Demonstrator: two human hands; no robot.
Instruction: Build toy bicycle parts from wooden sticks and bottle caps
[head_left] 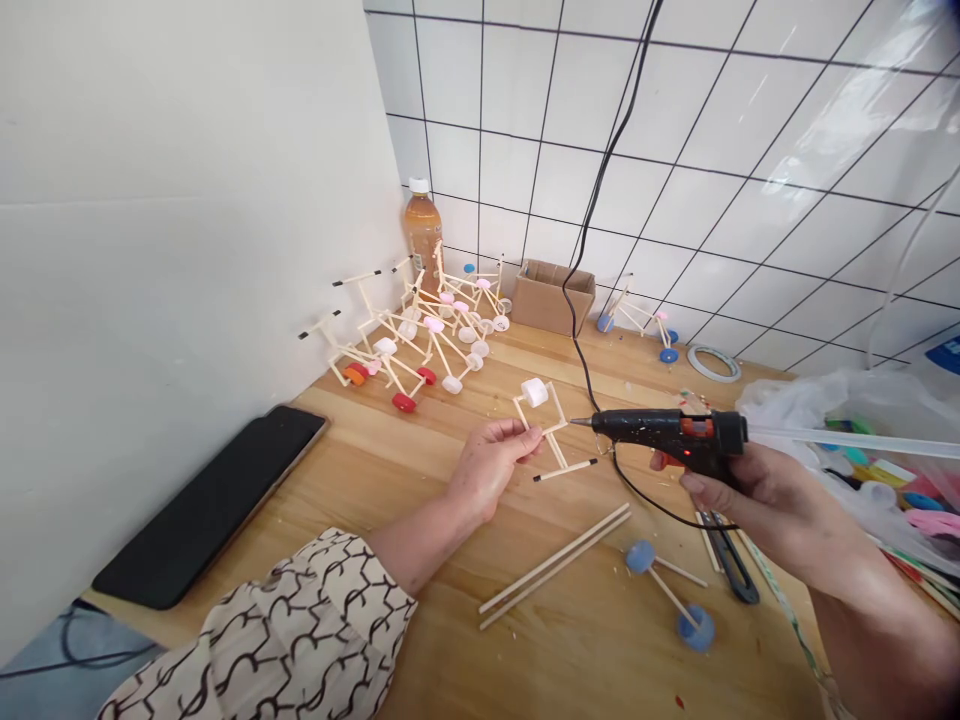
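Two things I grip: left fingers (529,441) steady the stick frame (555,429), so right fingers (703,488) can aim the glue gun (645,428).

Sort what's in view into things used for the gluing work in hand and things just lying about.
In the work:
- glue gun, right hand
- stick frame with white cap, left hand
- loose sticks
- blue wheels on a stick

Likely just lying about:
- phone
- drink bottle
- cardboard box
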